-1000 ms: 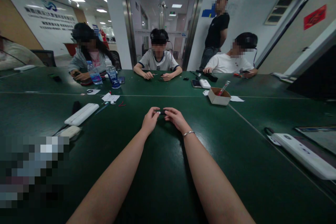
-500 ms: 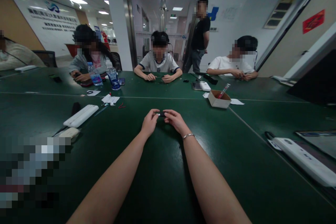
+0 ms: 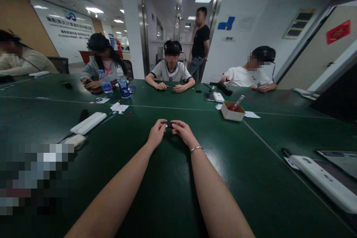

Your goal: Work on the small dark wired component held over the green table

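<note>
Both hands meet over the middle of the green table (image 3: 167,182), holding one small black stick-shaped piece with a silver end (image 3: 169,126) between them. My left hand (image 3: 156,134) pinches the silver end at the left, thumb and forefinger closed on it. On the black end at the right, the fingers of my right hand (image 3: 183,133) are closed; a silver bracelet (image 3: 197,149) circles that wrist. Fingertips cover much of the piece, and it is too small to tell its exact kind.
Ahead on the right sits a small open box (image 3: 233,114) with a red-and-clear stick inside. White power banks (image 3: 88,123) lie at left and right. Paper scraps (image 3: 119,108) and two bottles (image 3: 123,85) are at front left. Several people sit opposite; one person (image 3: 200,41) stands behind.
My view has shifted a little; both hands still grip the black piece, slightly lower in the picture. The standing person has moved left, and the right-hand seated person's hands have parted.
</note>
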Available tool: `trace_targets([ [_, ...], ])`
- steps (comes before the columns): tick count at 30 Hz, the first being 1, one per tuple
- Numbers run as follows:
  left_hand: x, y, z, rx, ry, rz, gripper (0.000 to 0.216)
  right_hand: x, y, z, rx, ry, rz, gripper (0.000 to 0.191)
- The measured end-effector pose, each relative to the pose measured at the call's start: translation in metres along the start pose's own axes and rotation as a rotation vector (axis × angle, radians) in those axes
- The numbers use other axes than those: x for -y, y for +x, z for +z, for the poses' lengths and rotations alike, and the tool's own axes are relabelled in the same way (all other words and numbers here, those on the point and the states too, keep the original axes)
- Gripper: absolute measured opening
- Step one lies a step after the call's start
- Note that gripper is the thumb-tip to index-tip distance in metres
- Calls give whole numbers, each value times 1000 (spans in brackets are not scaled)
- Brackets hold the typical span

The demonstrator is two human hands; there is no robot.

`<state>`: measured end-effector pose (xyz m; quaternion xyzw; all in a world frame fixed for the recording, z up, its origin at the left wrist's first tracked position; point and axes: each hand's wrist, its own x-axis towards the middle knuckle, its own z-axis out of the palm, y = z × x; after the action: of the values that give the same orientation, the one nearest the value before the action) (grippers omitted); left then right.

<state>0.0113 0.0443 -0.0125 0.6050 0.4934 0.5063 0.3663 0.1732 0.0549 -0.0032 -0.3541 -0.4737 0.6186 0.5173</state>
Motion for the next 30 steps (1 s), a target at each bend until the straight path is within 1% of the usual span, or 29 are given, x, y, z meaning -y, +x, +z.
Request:
trace_targets([
  [4, 0, 0, 1, 1, -15, 23, 27, -1, 2, -1, -1, -17, 3, 38],
  [8, 1, 1, 1, 40, 8, 4, 29, -3, 3, -2, 8, -23, 6, 37],
  [13, -2, -1, -2, 39, 0, -9, 29, -3, 1, -1, 2, -32, -8, 36],
  [17, -4, -3, -3, 39, 48, -1, 37, -3, -1, -1, 13, -43, -16, 36],
  [20, -5, -4, -4, 33, 51, -6, 39, -4, -4, 0, 27, -48, -33, 37],
  [26, -7, -5, -5, 4, 7, -17, 28, -3, -6, 1, 21, -72, -48, 35],
  [30, -8, -6, -5, 3, 9, -24, 29, -3, -6, 1, 32, -80, -51, 35],
])
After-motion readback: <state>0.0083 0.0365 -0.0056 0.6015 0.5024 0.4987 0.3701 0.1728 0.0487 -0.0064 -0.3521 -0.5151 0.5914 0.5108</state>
